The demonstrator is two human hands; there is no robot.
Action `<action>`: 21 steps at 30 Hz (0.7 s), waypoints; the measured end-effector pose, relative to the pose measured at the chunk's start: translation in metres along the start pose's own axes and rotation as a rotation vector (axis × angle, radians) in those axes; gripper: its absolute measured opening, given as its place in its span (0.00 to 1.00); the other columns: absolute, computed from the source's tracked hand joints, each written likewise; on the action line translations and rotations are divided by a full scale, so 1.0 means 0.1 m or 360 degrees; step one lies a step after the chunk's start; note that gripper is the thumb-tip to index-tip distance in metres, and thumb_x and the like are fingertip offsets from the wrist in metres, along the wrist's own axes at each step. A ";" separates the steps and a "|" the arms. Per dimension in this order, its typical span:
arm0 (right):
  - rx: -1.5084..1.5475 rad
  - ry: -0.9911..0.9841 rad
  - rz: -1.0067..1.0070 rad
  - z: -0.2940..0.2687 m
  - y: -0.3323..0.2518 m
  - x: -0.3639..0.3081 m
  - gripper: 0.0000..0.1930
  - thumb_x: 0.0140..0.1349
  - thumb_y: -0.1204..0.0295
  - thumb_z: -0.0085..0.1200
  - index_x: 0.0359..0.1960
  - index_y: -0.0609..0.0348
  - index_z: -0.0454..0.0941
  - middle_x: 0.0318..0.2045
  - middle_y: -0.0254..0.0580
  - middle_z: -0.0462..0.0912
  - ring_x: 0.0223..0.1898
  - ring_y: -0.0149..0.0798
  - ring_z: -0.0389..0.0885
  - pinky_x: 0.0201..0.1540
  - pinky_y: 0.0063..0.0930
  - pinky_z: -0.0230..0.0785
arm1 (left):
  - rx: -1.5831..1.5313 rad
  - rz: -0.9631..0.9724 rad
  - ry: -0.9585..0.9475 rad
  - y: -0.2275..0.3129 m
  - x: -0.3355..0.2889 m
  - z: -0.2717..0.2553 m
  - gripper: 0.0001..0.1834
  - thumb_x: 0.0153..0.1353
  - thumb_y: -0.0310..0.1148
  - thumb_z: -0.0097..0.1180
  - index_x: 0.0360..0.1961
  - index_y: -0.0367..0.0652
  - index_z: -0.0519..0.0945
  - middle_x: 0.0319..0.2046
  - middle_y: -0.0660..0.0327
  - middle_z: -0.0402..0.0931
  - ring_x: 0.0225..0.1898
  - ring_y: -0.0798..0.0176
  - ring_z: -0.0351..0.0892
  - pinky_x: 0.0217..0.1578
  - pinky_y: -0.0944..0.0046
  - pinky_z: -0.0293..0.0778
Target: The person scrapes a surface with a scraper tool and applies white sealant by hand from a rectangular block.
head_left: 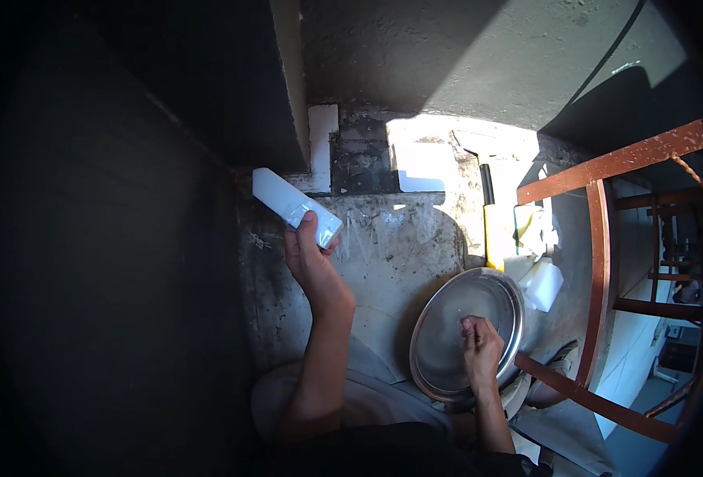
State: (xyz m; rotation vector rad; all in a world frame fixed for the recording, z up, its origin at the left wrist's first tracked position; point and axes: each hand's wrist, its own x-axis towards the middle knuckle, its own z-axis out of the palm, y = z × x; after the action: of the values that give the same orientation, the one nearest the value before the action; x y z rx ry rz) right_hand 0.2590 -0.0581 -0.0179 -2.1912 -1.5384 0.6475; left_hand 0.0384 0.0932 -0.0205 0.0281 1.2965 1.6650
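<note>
My left hand (313,253) grips a glossy white rectangular piece, like a strip of tile (292,203), by its near end, thumb on top. The piece is tilted, its far end toward the dark wall edge. My right hand (483,348) is over a round, shallow metal dish (425,332), fingers curled together. Whatever they may hold is too small to make out. The dish has a shiny raised rim and a greyish inside. Against the wall base are white tile-like pieces: an upright one (322,147) and a sunlit one (421,168).
A tool with a yellow and black handle (491,230) lies beyond the dish. To its right are a crumpled yellowish packet (531,226) and a white block (542,285). A reddish-brown metal frame (599,278) stands at right. Dark walls border the left and far sides.
</note>
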 end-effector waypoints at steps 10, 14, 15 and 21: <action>-0.0163 0.0178 -0.0223 0.04 0.07 0.05 0.03 0.60 0.80 0.48 0.34 0.66 0.74 0.28 0.49 0.75 0.28 0.51 0.76 0.32 0.34 0.68 | -0.0033 -0.0010 -0.0007 -0.02 0.01 -0.01 0.15 0.58 0.41 0.54 0.42 0.44 0.74 0.34 0.66 0.71 0.36 0.72 0.68 0.37 0.68 0.62; 0.0029 0.0098 0.0000 -0.01 -0.07 0.01 0.01 0.60 0.81 0.47 0.33 0.65 0.72 0.28 0.50 0.74 0.28 0.50 0.75 0.33 0.35 0.67 | -0.0022 -0.0013 0.0025 0.01 0.00 0.00 0.15 0.58 0.40 0.54 0.42 0.44 0.74 0.34 0.66 0.71 0.36 0.72 0.67 0.37 0.68 0.62; 0.0027 0.0097 0.0000 0.00 -0.06 0.01 0.01 0.60 0.81 0.47 0.33 0.65 0.72 0.28 0.50 0.74 0.28 0.50 0.75 0.33 0.35 0.67 | -0.0026 -0.0011 0.0007 0.00 0.01 -0.02 0.15 0.58 0.41 0.54 0.42 0.44 0.74 0.34 0.66 0.71 0.36 0.72 0.67 0.37 0.68 0.62; -0.0139 0.0220 -0.0231 0.03 0.05 0.01 0.02 0.60 0.82 0.47 0.29 0.65 0.69 0.26 0.47 0.74 0.24 0.44 0.74 0.29 0.31 0.66 | -0.0009 -0.0019 0.0017 0.00 -0.01 0.01 0.15 0.58 0.41 0.54 0.43 0.44 0.74 0.35 0.66 0.71 0.37 0.72 0.68 0.38 0.69 0.62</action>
State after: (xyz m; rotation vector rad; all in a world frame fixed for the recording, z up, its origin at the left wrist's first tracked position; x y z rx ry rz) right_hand 0.2614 -0.0588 -0.0228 -2.1127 -1.6615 0.3829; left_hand 0.0394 0.0935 -0.0194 0.0081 1.2976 1.6605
